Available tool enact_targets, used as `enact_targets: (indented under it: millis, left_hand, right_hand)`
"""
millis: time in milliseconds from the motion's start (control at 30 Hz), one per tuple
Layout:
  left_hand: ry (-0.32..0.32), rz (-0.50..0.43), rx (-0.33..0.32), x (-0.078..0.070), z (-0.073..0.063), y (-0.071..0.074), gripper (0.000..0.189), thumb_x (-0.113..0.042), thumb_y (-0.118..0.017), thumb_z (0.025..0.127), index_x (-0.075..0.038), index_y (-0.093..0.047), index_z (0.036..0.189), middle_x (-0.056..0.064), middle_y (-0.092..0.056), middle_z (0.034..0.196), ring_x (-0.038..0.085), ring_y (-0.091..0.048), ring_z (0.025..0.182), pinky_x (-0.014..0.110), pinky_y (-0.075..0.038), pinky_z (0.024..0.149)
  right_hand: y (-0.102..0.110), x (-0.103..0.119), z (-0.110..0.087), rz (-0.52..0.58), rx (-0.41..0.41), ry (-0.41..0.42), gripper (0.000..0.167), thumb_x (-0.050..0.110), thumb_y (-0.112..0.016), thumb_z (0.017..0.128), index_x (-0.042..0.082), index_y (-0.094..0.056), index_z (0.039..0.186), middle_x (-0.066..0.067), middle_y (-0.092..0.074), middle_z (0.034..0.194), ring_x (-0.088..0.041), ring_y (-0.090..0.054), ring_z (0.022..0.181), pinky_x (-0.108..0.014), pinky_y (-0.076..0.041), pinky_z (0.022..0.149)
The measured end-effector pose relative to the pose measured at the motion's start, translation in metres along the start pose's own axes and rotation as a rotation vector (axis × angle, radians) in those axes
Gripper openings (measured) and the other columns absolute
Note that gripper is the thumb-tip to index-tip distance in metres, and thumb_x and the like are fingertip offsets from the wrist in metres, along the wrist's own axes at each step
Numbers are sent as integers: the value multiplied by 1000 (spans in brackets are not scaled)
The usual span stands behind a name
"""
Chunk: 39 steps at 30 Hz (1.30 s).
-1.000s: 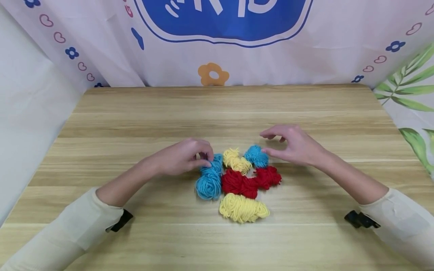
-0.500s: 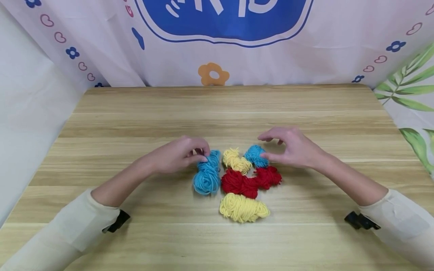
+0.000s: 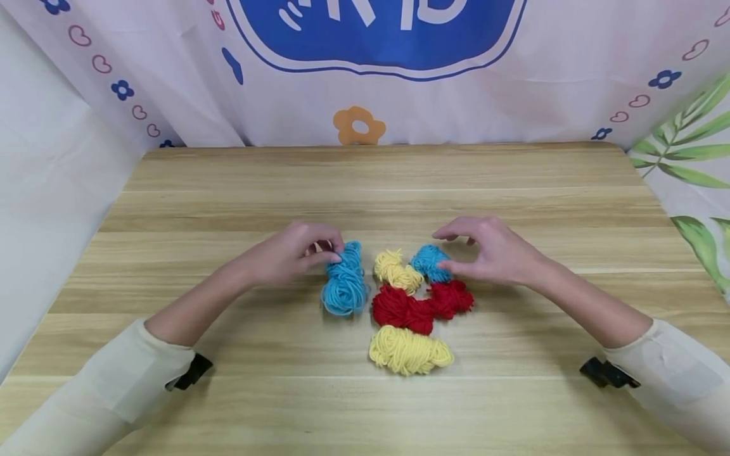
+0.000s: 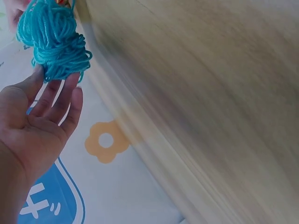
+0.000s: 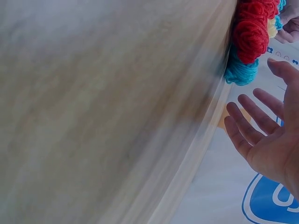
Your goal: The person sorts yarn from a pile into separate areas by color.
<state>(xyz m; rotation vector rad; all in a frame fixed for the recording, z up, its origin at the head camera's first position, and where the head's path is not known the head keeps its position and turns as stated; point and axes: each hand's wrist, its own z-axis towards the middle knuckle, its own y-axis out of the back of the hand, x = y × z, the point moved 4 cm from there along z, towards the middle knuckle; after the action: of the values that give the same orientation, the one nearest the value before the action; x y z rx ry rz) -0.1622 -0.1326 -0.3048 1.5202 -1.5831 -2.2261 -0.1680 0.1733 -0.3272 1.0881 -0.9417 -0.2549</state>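
My left hand [image 3: 291,254] pinches the upper end of a larger blue yarn bundle [image 3: 345,285], left of the other yarn. In the left wrist view the thumb and fingers hold the end of this blue bundle [image 4: 53,42]. My right hand [image 3: 493,252] is spread with relaxed fingers beside a smaller blue yarn bundle [image 3: 430,262]. The right wrist view has that hand [image 5: 273,126] holding nothing, its thumb close to the small blue bundle [image 5: 240,72]. Between the hands lie a small yellow yarn bundle [image 3: 397,272] and red yarn [image 3: 403,309]; a larger yellow bundle [image 3: 409,350] is nearest the front.
All the yarn is on a wood-grain table [image 3: 256,392]. A white printed cloth [image 3: 296,107] hangs behind the table's far edge. Dark wrist cameras [image 3: 191,372] sit under the pale sleeves.
My left hand has drawn the larger blue bundle left and away from me, opening a gap to the red yarn. The right hand has barely shifted; the other bundles stay put.
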Motion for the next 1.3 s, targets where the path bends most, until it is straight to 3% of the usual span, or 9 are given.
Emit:
enact_targets:
  millis: [400, 1300]
  left_hand:
    - [84, 17, -65, 13, -5, 12, 5, -2, -64, 101, -2, -70, 102, 6, -70, 98, 24, -67, 96, 40, -57, 84]
    - [145, -1, -170, 31, -11, 32, 7, 0, -60, 103, 4, -66, 104, 15, -70, 102, 29, -66, 98, 42, -56, 84]
  right_hand:
    - [-1, 3, 0, -6, 5, 3, 47, 25, -88, 84, 4, -73, 123, -8, -75, 117, -25, -69, 106, -45, -60, 83]
    - [-5, 9, -1, 2, 30, 7, 44, 23, -89, 82, 6, -74, 120, -6, -75, 118, -26, -69, 111, -49, -56, 97]
